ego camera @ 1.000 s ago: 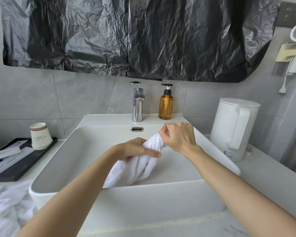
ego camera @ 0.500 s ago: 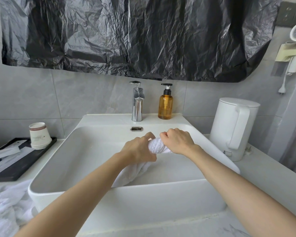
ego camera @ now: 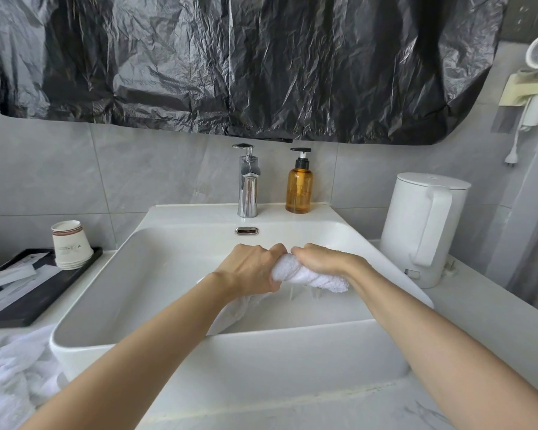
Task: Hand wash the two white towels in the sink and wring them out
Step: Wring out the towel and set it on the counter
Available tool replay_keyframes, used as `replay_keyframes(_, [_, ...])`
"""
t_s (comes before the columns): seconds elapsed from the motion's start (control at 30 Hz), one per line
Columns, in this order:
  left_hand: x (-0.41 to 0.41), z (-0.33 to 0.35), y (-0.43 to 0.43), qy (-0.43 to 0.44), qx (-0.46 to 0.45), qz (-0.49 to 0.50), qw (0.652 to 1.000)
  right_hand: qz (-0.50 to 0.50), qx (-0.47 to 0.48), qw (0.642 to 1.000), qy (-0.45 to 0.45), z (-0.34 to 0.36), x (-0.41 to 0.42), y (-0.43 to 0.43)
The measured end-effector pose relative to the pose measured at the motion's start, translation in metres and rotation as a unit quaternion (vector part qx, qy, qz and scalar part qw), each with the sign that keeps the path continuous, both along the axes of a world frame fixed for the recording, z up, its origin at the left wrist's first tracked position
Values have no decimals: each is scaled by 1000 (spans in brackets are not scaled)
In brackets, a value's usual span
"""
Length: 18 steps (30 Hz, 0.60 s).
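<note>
The towel [ego camera: 305, 274] is held over the sink [ego camera: 292, 361], twisted into a short rope between two fists. The left hand [ego camera: 249, 270] and right hand [ego camera: 322, 259] each have fingers curled tight round it, knuckles almost touching, and its loose tail hangs under the left wrist into the basin. Soaked terry is likely heavy, soft and limp rather than slippery (water seems to drip from the twist), so it wrings best gripped close on the rope. The second towel [ego camera: 10, 377] lies on the counter [ego camera: 479, 305], left of the sink. The tap [ego camera: 248, 187], soap [ego camera: 298, 187] and kettle [ego camera: 423, 228] stand well back — nothing looks to block the hands.
</note>
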<state>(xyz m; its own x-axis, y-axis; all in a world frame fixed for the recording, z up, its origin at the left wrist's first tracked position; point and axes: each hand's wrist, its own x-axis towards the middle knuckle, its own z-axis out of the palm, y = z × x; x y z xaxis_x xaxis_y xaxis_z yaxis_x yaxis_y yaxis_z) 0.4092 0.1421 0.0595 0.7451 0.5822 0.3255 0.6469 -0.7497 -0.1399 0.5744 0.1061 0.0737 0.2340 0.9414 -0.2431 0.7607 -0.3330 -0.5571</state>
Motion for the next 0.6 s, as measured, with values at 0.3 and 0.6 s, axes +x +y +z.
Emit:
replay_keyframes(0.3, [-19,-4,23,-96,-351,64,929,-114,242,942,-202,5,4,4])
replay_keyframes(0.6, [-12,6,26,-287,-207,104,930,-93,331,921,-181,10,9,-3])
